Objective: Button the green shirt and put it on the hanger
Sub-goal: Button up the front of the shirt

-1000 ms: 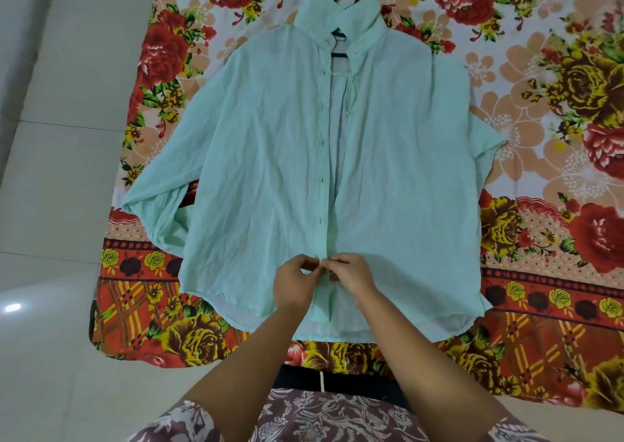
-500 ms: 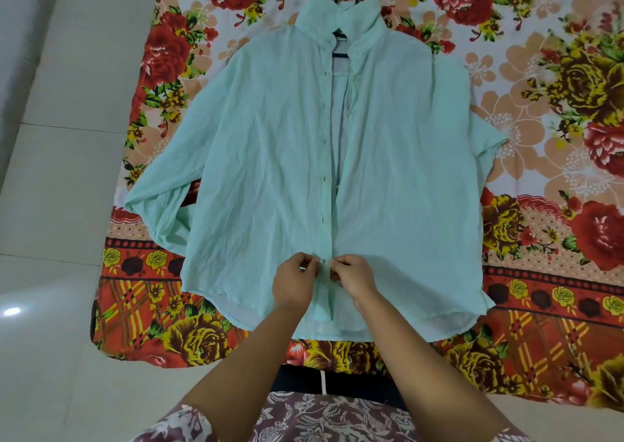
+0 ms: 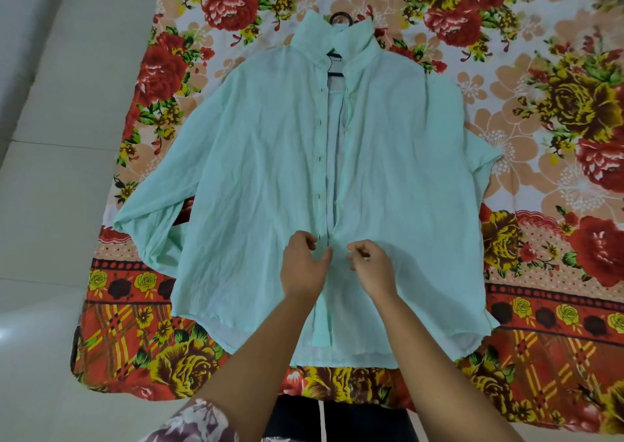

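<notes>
The pale green shirt lies face up on a floral cloth, collar away from me. A dark hanger sits inside it; only its hook above the collar and a bit of bar in the neck opening show. The front is open from the collar down to my hands, and the two edges overlap below them. My left hand pinches the left placket with its row of buttonholes. My right hand, a few centimetres to the right, has curled fingers gripping the right front edge.
The floral cloth, red and orange, is spread on a pale tiled floor that shows along the left side. The shirt's sleeves spread out left and right over the cloth. My patterned sleeve and dark clothing show at the bottom edge.
Both hands have moved slightly up the shirt front and drawn a little apart. The shirt and the hanger lie as before.
</notes>
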